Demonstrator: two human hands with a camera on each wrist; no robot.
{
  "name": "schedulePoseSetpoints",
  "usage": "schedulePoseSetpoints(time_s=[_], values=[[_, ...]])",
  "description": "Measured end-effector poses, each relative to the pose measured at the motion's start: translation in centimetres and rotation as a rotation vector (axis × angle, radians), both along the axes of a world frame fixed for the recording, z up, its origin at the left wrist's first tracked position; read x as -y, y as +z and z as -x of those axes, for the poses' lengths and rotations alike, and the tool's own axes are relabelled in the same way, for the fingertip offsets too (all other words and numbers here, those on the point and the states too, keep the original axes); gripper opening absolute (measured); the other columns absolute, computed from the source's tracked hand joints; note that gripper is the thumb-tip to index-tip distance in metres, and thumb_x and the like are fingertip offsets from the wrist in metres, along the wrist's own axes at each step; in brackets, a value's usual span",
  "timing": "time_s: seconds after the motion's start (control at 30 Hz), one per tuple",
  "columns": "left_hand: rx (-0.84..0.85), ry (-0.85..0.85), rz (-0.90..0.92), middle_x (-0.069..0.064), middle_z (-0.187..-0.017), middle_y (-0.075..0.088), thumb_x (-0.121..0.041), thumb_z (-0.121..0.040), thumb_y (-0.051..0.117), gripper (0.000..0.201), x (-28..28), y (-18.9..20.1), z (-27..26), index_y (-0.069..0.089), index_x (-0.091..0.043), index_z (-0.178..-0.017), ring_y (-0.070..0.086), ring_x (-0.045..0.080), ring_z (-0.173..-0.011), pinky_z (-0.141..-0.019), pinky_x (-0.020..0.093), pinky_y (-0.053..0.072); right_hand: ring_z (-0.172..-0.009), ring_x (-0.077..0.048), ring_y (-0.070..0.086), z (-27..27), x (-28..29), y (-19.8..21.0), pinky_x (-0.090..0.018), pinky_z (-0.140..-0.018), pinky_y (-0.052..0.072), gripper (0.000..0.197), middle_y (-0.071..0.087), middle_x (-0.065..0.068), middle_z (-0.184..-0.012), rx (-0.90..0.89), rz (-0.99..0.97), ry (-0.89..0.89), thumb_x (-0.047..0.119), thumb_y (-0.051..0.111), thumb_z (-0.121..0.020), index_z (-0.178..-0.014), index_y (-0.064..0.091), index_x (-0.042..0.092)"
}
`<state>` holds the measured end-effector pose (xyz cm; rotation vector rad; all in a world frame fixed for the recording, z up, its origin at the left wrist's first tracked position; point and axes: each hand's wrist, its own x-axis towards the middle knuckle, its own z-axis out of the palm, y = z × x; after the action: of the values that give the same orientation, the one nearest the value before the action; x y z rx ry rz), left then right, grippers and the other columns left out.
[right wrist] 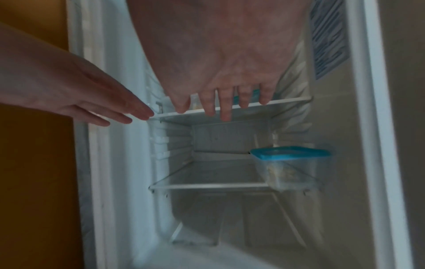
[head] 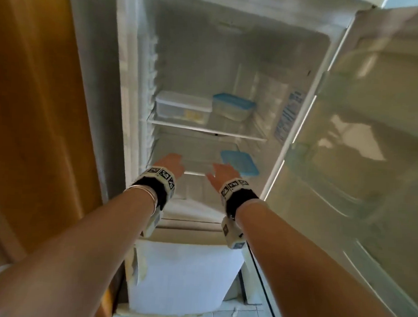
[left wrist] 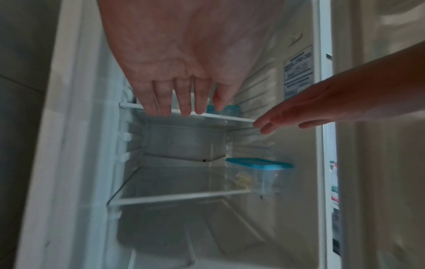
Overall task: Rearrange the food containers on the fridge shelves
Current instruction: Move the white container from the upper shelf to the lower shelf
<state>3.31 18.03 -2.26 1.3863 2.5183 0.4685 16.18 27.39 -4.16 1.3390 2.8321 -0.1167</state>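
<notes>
Both hands — left hand [head: 172,164], right hand [head: 223,175] — reached in empty, fingers apart; a hasty grab could knock the blue-lidded container [head: 239,162] off the lower shelf [head: 194,173].

Left hand [head: 172,164]: raised forward at end of an outstretched bare arm, back of hand up in the head view, holding nothing. Fingers [left wrist: 161,98] extended and only slightly spread, tips pointing away from the body. Wrist: black band with white marker-printed blocks, thin bangles just behind it.

Right hand [head: 223,175]: raised forward beside the left, apart from it, likewise holding nothing. Fingers [right wrist: 225,103] straight and fanned a little, thumb set off to the inner side. Wrist: matching black band with marker blocks.

Both forearms bare, roughly parallel, converging slightly toward the hands. Some motion blur in all views.
</notes>
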Motion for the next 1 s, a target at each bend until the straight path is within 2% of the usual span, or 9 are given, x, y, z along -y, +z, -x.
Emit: schedulePoseSetpoints(time_s=[0.1, 0.27, 0.43, 0.53, 0.6, 0.7, 0.77, 0.83, 1.0], values=[[-0.027, 0.005, -0.014, 0.014, -0.152, 0.034, -0.021, -0.098, 0.040, 0.049, -2.7, 1.9, 1.3, 0.035, -0.008, -0.144, 0.038, 0.031, -0.137, -0.112, 0.035, 0.031, -0.139, -0.029, 0.034, 2.2, -2.8, 2.0, -0.043, -0.114, 0.029, 0.054, 0.037, -0.011, -0.151, -0.036, 0.009, 0.018, 0.037, 0.034, -0.099, -0.147, 0.028, 0.014], [-0.107, -0.010, -0.114, 0.016, -0.144, 0.044, -0.017, -0.096, 0.039, 0.044, -7.9, 4.9, 5.8, 0.042, -0.005, -0.138, 0.046, 0.031, -0.131, -0.109, 0.038, 0.038, -0.140, -0.029, 0.032, 6.0, -7.5, 6.1, -0.040, -0.116, 0.027, 0.050, 0.038, -0.012, -0.151, -0.152, -0.068, 0.034, 0.031, 0.034, -0.100, -0.145, 0.032, 0.010], [-0.192, -0.004, -0.226, 0.012, -0.152, 0.032, -0.016, -0.098, 0.035, 0.045, -12.0, 7.9, 9.9, 0.037, -0.005, -0.142, 0.030, 0.025, -0.141, -0.116, 0.035, 0.025, -0.133, -0.032, 0.039, 9.8, -11.6, 9.4, -0.045, -0.111, 0.035, 0.047, 0.044, -0.018, -0.143, -0.288, -0.055, -0.059, 0.032, 0.034, -0.098, -0.140, 0.036, 0.011], [-0.253, 0.056, -0.290, 0.016, -0.143, 0.041, -0.021, -0.096, 0.036, 0.043, -14.5, 8.9, 12.4, 0.046, -0.004, -0.134, 0.039, 0.030, -0.134, -0.110, 0.038, 0.034, -0.134, -0.033, 0.040, 11.6, -13.6, 10.8, -0.043, -0.111, 0.034, 0.049, 0.042, -0.016, -0.146, -0.352, -0.056, -0.131, 0.034, 0.035, -0.098, -0.143, 0.036, 0.013], [-0.301, 0.070, -0.239, 0.019, -0.139, 0.045, -0.022, -0.095, 0.036, 0.040, -15.9, 9.0, 13.8, 0.050, -0.002, -0.128, 0.041, 0.033, -0.131, -0.107, 0.039, 0.037, -0.132, -0.033, 0.043, 12.9, -14.8, 10.9, -0.042, -0.108, 0.035, 0.049, 0.044, -0.015, -0.144, -0.374, -0.020, -0.163, 0.035, 0.034, -0.099, -0.142, 0.038, 0.012], [-0.341, 0.099, -0.069, 0.019, -0.139, 0.045, -0.026, -0.096, 0.033, 0.042, -16.8, 8.5, 14.9, 0.048, -0.007, -0.130, 0.037, 0.035, -0.131, -0.110, 0.043, 0.035, -0.135, -0.030, 0.040, 14.4, -16.2, 10.5, -0.041, -0.112, 0.033, 0.055, 0.037, -0.014, -0.150, -0.331, 0.110, -0.188, 0.040, 0.027, -0.100, -0.147, 0.028, 0.011], [-0.374, 0.108, 0.024, 0.014, -0.141, 0.042, -0.023, -0.096, 0.032, 0.041, -17.4, 8.3, 15.3, 0.045, -0.011, -0.133, 0.035, 0.034, -0.133, -0.110, 0.048, 0.031, -0.139, -0.029, 0.036, 15.0, -17.0, 10.2, -0.042, -0.115, 0.030, 0.060, 0.031, -0.011, -0.154, -0.331, 0.179, -0.215, 0.045, 0.025, -0.099, -0.150, 0.022, 0.014], [-0.456, 0.089, 0.082, 0.013, -0.141, 0.041, -0.016, -0.094, 0.036, 0.042, -17.9, 7.7, 15.7, 0.042, -0.012, -0.136, 0.035, 0.036, -0.133, -0.106, 0.052, 0.033, -0.141, -0.029, 0.033, 15.4, -17.6, 9.8, -0.042, -0.115, 0.028, 0.061, 0.028, -0.010, -0.156, -0.326, 0.224, -0.226, 0.048, 0.024, -0.099, -0.150, 0.020, 0.014], [-0.538, 0.093, 0.179, 0.011, -0.141, 0.041, -0.013, -0.096, 0.031, 0.043, -18.8, 7.4, 16.2, 0.041, -0.014, -0.137, 0.037, 0.034, -0.132, -0.104, 0.054, 0.038, -0.141, -0.028, 0.034, 16.5, -19.2, 8.7, -0.041, -0.113, 0.029, 0.059, 0.027, -0.010, -0.156, -0.425, 0.300, -0.240, 0.040, 0.028, -0.099, -0.150, 0.016, 0.015]])
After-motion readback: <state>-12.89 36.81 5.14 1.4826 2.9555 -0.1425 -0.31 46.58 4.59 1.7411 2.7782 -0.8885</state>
